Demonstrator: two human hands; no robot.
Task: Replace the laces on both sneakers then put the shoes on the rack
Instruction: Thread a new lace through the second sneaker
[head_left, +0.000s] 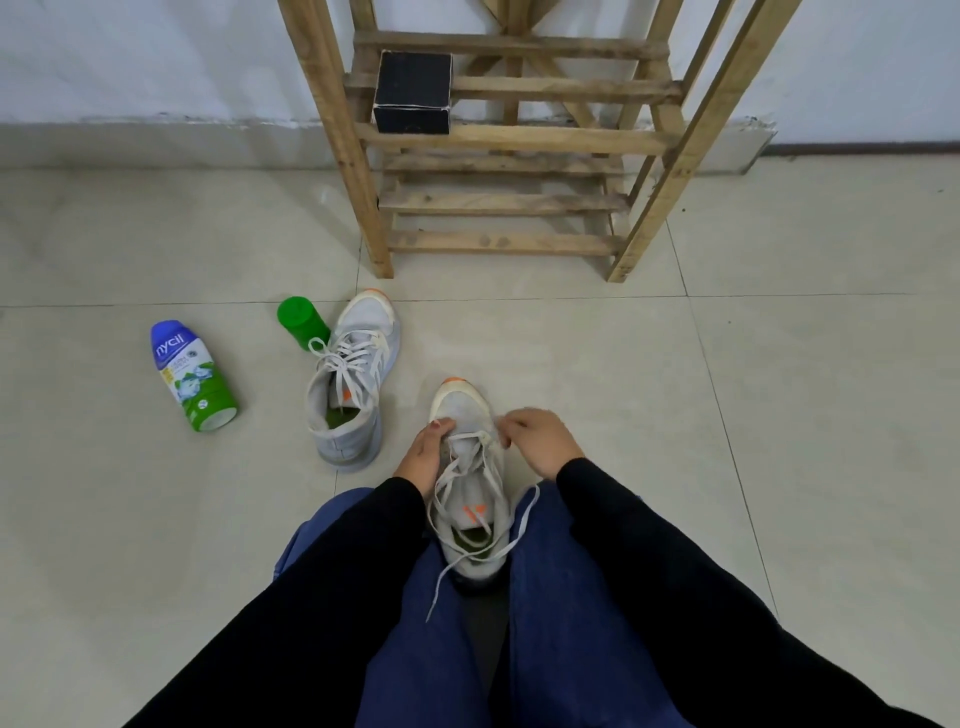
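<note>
Fingers: on the left hand (422, 457) they curl round the side of the near sneaker (462, 405) by the lowest eyelets, thumb on top. On the right hand (543, 441) they are bunched together and seem to pinch the lace (523, 517) at the same row, though the pinch itself is too small to see for certain.
Near sneaker: upright on the floor (779, 415) between the person's knees, toe pointing towards the rack (498, 140), lacing slack, one lace end trailing over the trouser leg.
Far sneaker: the far sneaker (348, 384) stands on the floor to the left, well short of the rack, with a lace threaded and loose.
Handling, shoe: probably light, with a soft fabric upper that gives under pressure and a firmer sole. It is best steadied at the sides of the forefoot or by the heel collar.
Handling, lace: flat, limp and easily twisted. Take it close to the eyelet or at the stiff tip, since pulling mid-length only drags slack.
Risk: a one-sided tug could turn the shoe or pull the lace uneven.
Nearby: a green bottle (192, 374) lies beside a green cap (301, 319), and a black box (413, 93) sits on a rack shelf.
</note>
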